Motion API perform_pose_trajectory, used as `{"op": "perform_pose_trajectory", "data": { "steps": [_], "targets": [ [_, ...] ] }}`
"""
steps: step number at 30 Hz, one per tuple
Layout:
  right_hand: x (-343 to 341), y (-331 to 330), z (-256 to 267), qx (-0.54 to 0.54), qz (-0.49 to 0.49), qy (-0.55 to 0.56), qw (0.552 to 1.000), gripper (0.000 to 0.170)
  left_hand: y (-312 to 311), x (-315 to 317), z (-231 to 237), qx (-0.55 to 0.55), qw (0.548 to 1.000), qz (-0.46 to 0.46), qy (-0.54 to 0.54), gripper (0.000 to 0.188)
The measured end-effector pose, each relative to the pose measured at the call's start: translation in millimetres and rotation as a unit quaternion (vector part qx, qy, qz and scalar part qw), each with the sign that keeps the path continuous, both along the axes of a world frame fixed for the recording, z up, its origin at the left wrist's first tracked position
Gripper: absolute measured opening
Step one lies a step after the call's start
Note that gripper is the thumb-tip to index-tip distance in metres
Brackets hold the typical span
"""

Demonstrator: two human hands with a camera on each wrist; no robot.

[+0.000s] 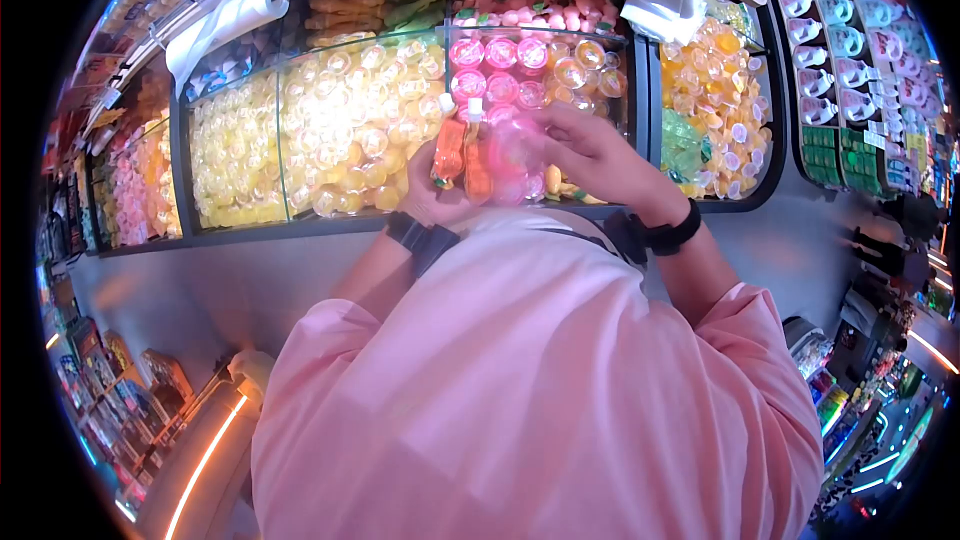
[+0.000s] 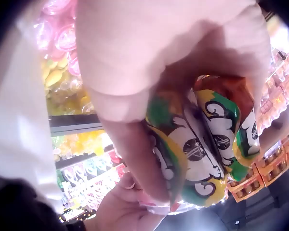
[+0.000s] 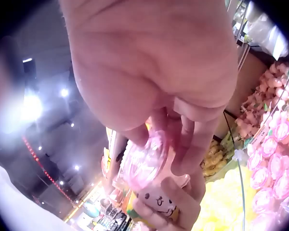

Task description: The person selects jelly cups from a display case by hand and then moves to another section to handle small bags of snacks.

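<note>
My left hand [image 1: 432,204] grips two or more drink-style pouches. In the head view an orange pouch [image 1: 450,150] with a white capped spout stands beside a second orange pouch [image 1: 479,172]. Cartoon white animals on green and yellow cover the packs [image 2: 195,144] in the left wrist view. Close to their right side, my right hand [image 1: 592,148] holds a pink, clear-walled jelly cup [image 3: 147,159] by its fingers. The cup is blurred in the head view. In the right wrist view it overlaps a pouch with a printed animal face [image 3: 156,199], pinched by left fingers [image 3: 183,204].
A glass-fronted bin of yellow jelly cups [image 1: 370,165] lies left of the hands. Pink jelly cups [image 1: 500,55] fill the section ahead, with orange cups [image 1: 715,100] farther right. A plastic bag roll [image 1: 230,25] hangs at upper left. The black bin edge [image 1: 240,235] runs before my body.
</note>
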State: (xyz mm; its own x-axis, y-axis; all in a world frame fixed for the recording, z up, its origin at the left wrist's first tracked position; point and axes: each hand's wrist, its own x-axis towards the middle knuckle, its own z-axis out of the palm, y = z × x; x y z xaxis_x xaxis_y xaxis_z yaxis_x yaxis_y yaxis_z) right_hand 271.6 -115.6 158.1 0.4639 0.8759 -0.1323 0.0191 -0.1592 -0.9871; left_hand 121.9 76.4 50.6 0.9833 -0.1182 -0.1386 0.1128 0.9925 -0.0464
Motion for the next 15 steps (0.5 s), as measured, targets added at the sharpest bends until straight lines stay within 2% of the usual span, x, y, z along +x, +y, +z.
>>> {"op": "perform_pose_trajectory", "data": {
  "steps": [2, 5, 6, 8, 9, 11, 12, 15],
  "targets": [
    [5.0, -15.1, 13.2, 0.027, 0.034, 0.042, 0.998, 0.026, -7.9, -3.2, 2.1, -0.005, 0.998, -0.030, -0.049, 0.049],
    [6.9, -39.9, 30.5, 0.049, 0.093, 0.052, 0.993, 0.022, -31.2, -11.7, -2.0, -0.022, 0.999, -0.011, -0.039, 0.053],
    [8.3, -47.8, 33.6, 0.055, 0.114, 0.042, 0.991, 0.021, -35.0, -21.4, 5.0, 0.016, 0.999, -0.037, 0.019, 0.059],
    [2.8, -67.2, 35.6, 0.052, 0.135, 0.124, 0.982, 0.021, -44.8, -35.3, 1.1, 0.104, 0.990, -0.091, -0.008, 0.066],
    [-1.3, -76.9, 35.1, 0.050, 0.146, 0.167, 0.974, 0.021, -41.7, -46.8, -25.1, 0.190, 0.974, -0.114, -0.040, 0.067],
    [-6.7, -92.3, 28.4, 0.062, 0.160, 0.203, 0.964, 0.024, -35.6, -69.5, -76.4, 0.359, 0.915, -0.151, -0.109, 0.069],
    [-7.9, -98.9, 26.2, 0.063, 0.160, 0.211, 0.962, 0.024, -46.4, -66.3, -57.4, 0.273, 0.948, -0.147, -0.077, 0.070],
    [-4.8, -115.4, 23.6, 0.055, 0.170, 0.231, 0.956, 0.023, -70.8, -52.1, -1.7, 0.173, 0.973, -0.154, -0.003, 0.076]
  ]
}}
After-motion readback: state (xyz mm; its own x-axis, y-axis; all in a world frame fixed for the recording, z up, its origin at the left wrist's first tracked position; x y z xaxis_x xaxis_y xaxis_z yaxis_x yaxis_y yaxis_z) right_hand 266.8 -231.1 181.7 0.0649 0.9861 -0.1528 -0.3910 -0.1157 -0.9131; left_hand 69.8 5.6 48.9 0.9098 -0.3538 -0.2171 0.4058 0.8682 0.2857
